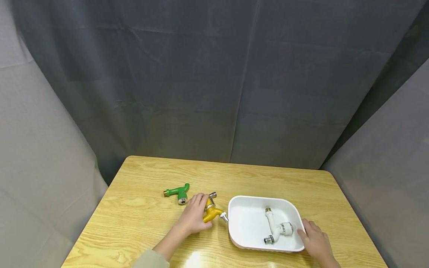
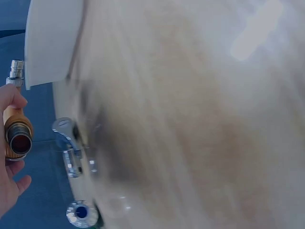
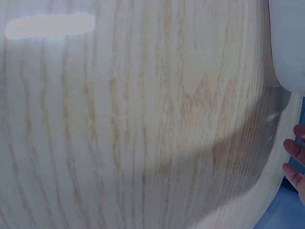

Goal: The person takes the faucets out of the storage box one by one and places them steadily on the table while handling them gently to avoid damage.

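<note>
My left hand (image 1: pixel 195 216) holds a yellow tap (image 1: pixel 212 214) between thumb and fingers, just left of a white plastic basin (image 1: pixel 246 243). In the left wrist view the tap's open threaded end (image 2: pixel 20 142) faces the camera. A chrome tap (image 1: pixel 212 194), partly hidden behind the hand in the head view, lies on the table. Left of that hand lies a green tap (image 1: pixel 178 191) with a brass thread. Inside the basin is a white tap (image 1: pixel 275 227) with metal fittings. My right hand (image 1: pixel 316 240) rests at the basin's right rim, its fingers loosely extended.
The wooden table (image 1: pixel 140 219) carries everything and has rounded far corners. A dark grey curtain (image 1: pixel 187 93) hangs behind it, with light grey cloth (image 1: pixel 40 156) on the left and right sides. Light glares off the tabletop near its front.
</note>
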`<action>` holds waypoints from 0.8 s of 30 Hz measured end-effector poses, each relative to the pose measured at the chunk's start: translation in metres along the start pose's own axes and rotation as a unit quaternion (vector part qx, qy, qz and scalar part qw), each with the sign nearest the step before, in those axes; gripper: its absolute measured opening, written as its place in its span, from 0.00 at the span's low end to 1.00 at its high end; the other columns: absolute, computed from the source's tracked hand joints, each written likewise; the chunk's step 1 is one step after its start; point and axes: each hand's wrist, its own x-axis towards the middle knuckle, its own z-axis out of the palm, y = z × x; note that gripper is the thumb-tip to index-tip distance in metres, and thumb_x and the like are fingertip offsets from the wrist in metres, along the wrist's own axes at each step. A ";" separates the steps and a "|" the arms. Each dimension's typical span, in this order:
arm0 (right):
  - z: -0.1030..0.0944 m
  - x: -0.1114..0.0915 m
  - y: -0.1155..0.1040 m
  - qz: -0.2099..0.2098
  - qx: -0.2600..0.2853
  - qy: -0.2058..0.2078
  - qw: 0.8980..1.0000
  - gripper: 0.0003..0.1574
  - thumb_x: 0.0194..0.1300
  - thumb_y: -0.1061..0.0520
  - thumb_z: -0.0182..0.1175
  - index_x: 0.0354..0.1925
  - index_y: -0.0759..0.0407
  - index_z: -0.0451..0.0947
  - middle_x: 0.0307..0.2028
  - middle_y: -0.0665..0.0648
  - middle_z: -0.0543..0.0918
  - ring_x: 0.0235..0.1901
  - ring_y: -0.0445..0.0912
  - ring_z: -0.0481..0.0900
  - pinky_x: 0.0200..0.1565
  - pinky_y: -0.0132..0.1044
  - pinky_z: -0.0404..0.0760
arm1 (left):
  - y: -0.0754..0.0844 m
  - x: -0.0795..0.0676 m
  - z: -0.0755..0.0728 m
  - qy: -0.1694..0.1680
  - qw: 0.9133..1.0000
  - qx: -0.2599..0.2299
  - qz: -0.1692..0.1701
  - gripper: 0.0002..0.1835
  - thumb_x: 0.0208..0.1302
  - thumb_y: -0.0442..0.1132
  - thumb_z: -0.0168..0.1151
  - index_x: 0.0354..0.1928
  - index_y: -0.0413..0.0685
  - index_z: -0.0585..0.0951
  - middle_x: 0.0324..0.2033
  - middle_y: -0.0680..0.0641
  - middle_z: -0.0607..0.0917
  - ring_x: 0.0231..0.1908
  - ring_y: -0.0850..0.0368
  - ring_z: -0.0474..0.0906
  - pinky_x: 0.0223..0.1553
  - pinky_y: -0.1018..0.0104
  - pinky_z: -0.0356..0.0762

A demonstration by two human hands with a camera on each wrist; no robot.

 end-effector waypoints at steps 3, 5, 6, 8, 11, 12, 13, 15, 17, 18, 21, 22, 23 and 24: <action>0.000 0.000 -0.001 0.004 0.003 -0.004 1.000 0.25 0.67 0.48 0.44 0.55 0.63 0.65 0.46 0.66 0.73 0.48 0.66 0.70 0.39 0.63 0.67 | -0.002 -0.008 0.007 -0.013 1.000 -0.005 -0.007 0.47 0.37 0.52 0.64 0.63 0.43 0.61 0.54 0.44 0.68 0.57 0.48 0.63 0.59 0.53 0.61; 0.000 -0.001 -0.001 0.006 0.004 -0.008 1.000 0.26 0.67 0.48 0.44 0.56 0.63 0.65 0.47 0.67 0.73 0.48 0.66 0.70 0.40 0.63 0.67 | -0.003 -0.013 0.011 -0.021 1.000 -0.007 -0.013 0.47 0.37 0.52 0.65 0.63 0.43 0.61 0.56 0.43 0.68 0.58 0.47 0.63 0.61 0.53 0.60; -0.001 -0.001 -0.001 0.007 0.004 -0.010 1.000 0.26 0.67 0.48 0.44 0.56 0.64 0.64 0.47 0.67 0.73 0.48 0.66 0.70 0.40 0.63 0.67 | -0.004 -0.015 0.013 -0.024 1.000 -0.010 -0.015 0.48 0.37 0.52 0.66 0.63 0.42 0.61 0.56 0.43 0.68 0.58 0.47 0.63 0.61 0.53 0.60; -0.001 -0.001 -0.002 0.008 0.005 -0.011 1.000 0.27 0.67 0.47 0.43 0.56 0.64 0.64 0.47 0.67 0.73 0.49 0.66 0.69 0.40 0.63 0.67 | -0.005 -0.019 0.018 -0.026 0.999 -0.011 -0.017 0.49 0.36 0.52 0.66 0.63 0.42 0.62 0.55 0.44 0.68 0.56 0.49 0.64 0.61 0.54 0.60; -0.002 -0.001 -0.002 0.008 0.006 -0.009 1.000 0.27 0.67 0.47 0.43 0.56 0.64 0.64 0.47 0.68 0.73 0.49 0.66 0.69 0.40 0.63 0.67 | -0.006 -0.024 0.023 -0.027 0.999 -0.008 -0.015 0.49 0.35 0.53 0.67 0.63 0.42 0.62 0.53 0.44 0.69 0.54 0.50 0.65 0.60 0.55 0.61; -0.002 -0.001 -0.002 0.007 0.006 -0.006 1.000 0.27 0.67 0.48 0.43 0.56 0.64 0.64 0.47 0.68 0.73 0.49 0.66 0.70 0.40 0.63 0.67 | -0.006 -0.026 0.024 -0.028 0.999 -0.007 -0.014 0.49 0.35 0.53 0.67 0.63 0.41 0.62 0.53 0.44 0.69 0.54 0.49 0.65 0.59 0.54 0.62; -0.001 -0.001 -0.002 0.006 0.006 -0.003 1.000 0.26 0.67 0.48 0.43 0.56 0.64 0.65 0.47 0.67 0.73 0.48 0.66 0.70 0.40 0.63 0.67 | -0.006 -0.027 0.025 -0.029 0.999 -0.005 -0.014 0.49 0.35 0.53 0.67 0.63 0.41 0.62 0.53 0.44 0.69 0.54 0.49 0.65 0.59 0.54 0.62; -0.001 -0.001 -0.002 0.004 0.006 0.001 1.000 0.25 0.67 0.48 0.44 0.55 0.63 0.65 0.46 0.67 0.73 0.48 0.65 0.70 0.40 0.63 0.67 | -0.006 -0.029 0.027 -0.032 0.999 -0.004 -0.013 0.49 0.35 0.53 0.67 0.63 0.40 0.62 0.53 0.43 0.69 0.54 0.49 0.65 0.59 0.53 0.62; -0.001 -0.002 -0.002 0.003 0.006 0.003 1.000 0.25 0.66 0.49 0.44 0.55 0.63 0.65 0.46 0.66 0.74 0.48 0.65 0.70 0.40 0.63 0.67 | -0.006 -0.031 0.029 -0.035 0.999 -0.006 -0.012 0.49 0.35 0.53 0.67 0.63 0.40 0.62 0.53 0.43 0.69 0.54 0.48 0.65 0.59 0.53 0.62; -0.001 -0.002 -0.002 0.003 0.005 0.004 1.000 0.25 0.67 0.48 0.44 0.55 0.63 0.65 0.46 0.66 0.74 0.48 0.65 0.71 0.40 0.63 0.68 | -0.006 -0.031 0.029 -0.038 0.999 -0.008 -0.012 0.49 0.35 0.53 0.67 0.63 0.40 0.62 0.53 0.43 0.69 0.54 0.48 0.65 0.59 0.53 0.62; -0.001 -0.001 -0.002 0.004 0.005 -0.002 1.000 0.25 0.67 0.48 0.44 0.55 0.63 0.65 0.46 0.67 0.73 0.48 0.65 0.70 0.40 0.63 0.68 | -0.006 -0.033 0.031 -0.044 0.999 -0.012 -0.009 0.49 0.35 0.52 0.67 0.63 0.40 0.62 0.53 0.44 0.69 0.54 0.49 0.65 0.59 0.53 0.62; -0.002 -0.001 -0.003 0.004 0.004 -0.003 1.000 0.26 0.67 0.48 0.44 0.56 0.63 0.65 0.46 0.67 0.73 0.48 0.65 0.70 0.40 0.63 0.68 | -0.006 -0.033 0.032 -0.046 0.999 -0.013 -0.008 0.49 0.35 0.52 0.67 0.63 0.41 0.61 0.53 0.44 0.68 0.54 0.49 0.65 0.59 0.53 0.62; -0.002 -0.001 -0.003 0.004 0.004 -0.004 1.000 0.26 0.67 0.48 0.44 0.56 0.63 0.65 0.46 0.66 0.73 0.48 0.65 0.70 0.40 0.62 0.68 | -0.006 -0.033 0.033 -0.048 0.999 -0.012 -0.006 0.49 0.35 0.53 0.67 0.63 0.41 0.61 0.53 0.44 0.68 0.54 0.49 0.65 0.58 0.53 0.63; -0.002 -0.001 -0.003 0.004 0.003 -0.005 1.000 0.26 0.67 0.48 0.44 0.56 0.63 0.64 0.46 0.66 0.73 0.48 0.65 0.70 0.40 0.62 0.68 | -0.006 -0.034 0.034 -0.049 0.999 -0.011 -0.004 0.49 0.35 0.53 0.67 0.63 0.41 0.61 0.53 0.45 0.68 0.54 0.49 0.66 0.58 0.53 0.63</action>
